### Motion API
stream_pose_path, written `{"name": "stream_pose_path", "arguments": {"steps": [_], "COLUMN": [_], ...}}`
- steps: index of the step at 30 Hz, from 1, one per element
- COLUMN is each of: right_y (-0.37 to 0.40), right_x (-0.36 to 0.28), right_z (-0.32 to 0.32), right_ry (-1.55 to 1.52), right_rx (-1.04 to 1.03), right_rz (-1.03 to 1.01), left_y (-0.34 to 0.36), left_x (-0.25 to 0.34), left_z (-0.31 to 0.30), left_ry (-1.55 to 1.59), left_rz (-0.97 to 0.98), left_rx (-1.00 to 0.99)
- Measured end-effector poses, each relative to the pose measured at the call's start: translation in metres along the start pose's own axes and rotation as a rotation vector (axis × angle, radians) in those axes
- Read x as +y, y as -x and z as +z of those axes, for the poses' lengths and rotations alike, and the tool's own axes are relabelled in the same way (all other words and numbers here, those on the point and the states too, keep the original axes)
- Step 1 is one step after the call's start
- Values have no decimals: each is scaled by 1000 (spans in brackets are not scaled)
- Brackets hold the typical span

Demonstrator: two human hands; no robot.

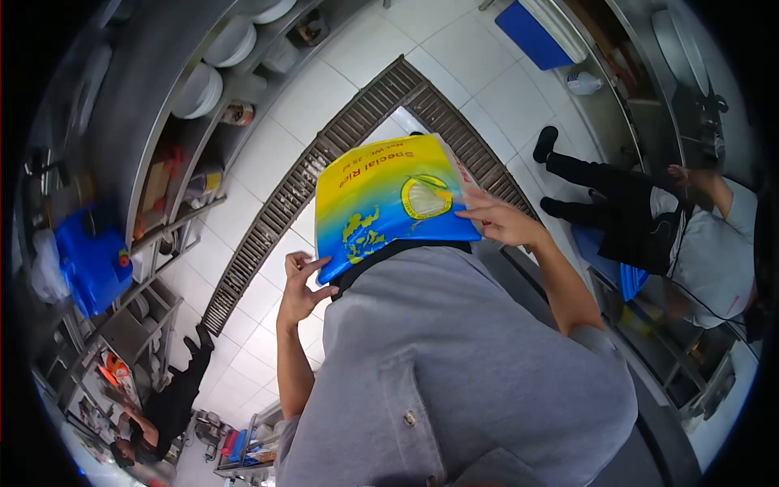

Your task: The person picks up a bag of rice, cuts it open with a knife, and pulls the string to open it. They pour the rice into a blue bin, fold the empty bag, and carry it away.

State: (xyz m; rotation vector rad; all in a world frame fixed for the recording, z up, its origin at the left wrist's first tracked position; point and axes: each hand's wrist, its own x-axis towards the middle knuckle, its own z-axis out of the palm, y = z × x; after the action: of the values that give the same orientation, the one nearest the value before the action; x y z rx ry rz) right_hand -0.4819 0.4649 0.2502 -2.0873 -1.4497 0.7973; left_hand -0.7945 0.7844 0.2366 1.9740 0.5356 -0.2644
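Observation:
A yellow and blue rice bag (pixel 365 191), its "Special Rice" print upside down from here, spreads in front of my waist below the grey shirt (pixel 454 341). My left hand (pixel 303 286) has its thumb and index finger at the bag's near left corner, pinching the edge. On the opposite side, my right hand (pixel 507 221) holds the right edge, fingers over the printed face near the round rice emblem. The bag's underside is hidden. A dark band shows between the bag and my shirt.
A floor drain grate (pixel 276 207) bends around ahead of me on white tiles. Shelves with white bowls (pixel 199 91) and a blue jerrycan (pixel 93 260) line the left. One person (pixel 649 219) stands at the right, another (pixel 166 402) at the lower left. A blue bin (pixel 535 36) is ahead.

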Motion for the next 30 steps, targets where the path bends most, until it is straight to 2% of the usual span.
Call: {"name": "stream_pose_path", "arguments": {"steps": [1,3,5,6,7,9,10,12,13,15,17,18,19,20,21,23,24,25,27,28,30], "right_y": [1,0,-2,-4,-7,-17,-29,-48,-58,-88,-101,-103,-107,-101,-88,-66,-60,-61,-73,-85,-122], "right_x": [11,47,68,83,98,127,143,164,164,159,156,161,166,180,199,205,218,231,265,266,273], "right_z": [-7,-22,-21,-29,-38,-56,-65,-77,-87,-113,-146,-163,-176,-193,-214,-269,-280,-288,-290,-306,-354], "right_ry": [-95,-182,-204,-178,-178,-266,-261,-672,-668,-1105,-1110,-1209,-1305,-1231,-1078,-1040,-1144,-1066,-1294,-1301,-885], "right_rx": [-55,-90,-5,58,73,63,79,381,401,812,905,962,1014,990,844,574,575,634,685,697,436], "right_rz": [-17,-41,90,116,128,370,370,719,723,669,686,656,620,561,532,218,28,-110,-295,-288,89], "left_y": [-18,-63,-100,-120,-145,-203,-236,-292,-317,-357,-388,-409,-422,-432,-442,-455,-458,-462,-475,-487,-514], "left_x": [11,30,34,26,20,8,28,103,141,181,228,219,220,227,235,248,251,256,276,287,307], "left_z": [-1,3,4,16,26,47,47,49,54,66,68,61,42,24,7,-22,-37,-49,-63,-70,-84], "left_ry": [-66,-49,-21,50,-65,-133,-114,21,142,257,458,476,478,444,411,441,382,323,328,323,402], "left_rz": [110,159,96,110,191,189,116,20,4,64,278,340,359,365,374,403,442,476,569,615,680], "left_rx": [27,-20,-271,-229,-106,193,285,486,599,607,598,469,461,392,325,293,243,195,86,12,-106]}}
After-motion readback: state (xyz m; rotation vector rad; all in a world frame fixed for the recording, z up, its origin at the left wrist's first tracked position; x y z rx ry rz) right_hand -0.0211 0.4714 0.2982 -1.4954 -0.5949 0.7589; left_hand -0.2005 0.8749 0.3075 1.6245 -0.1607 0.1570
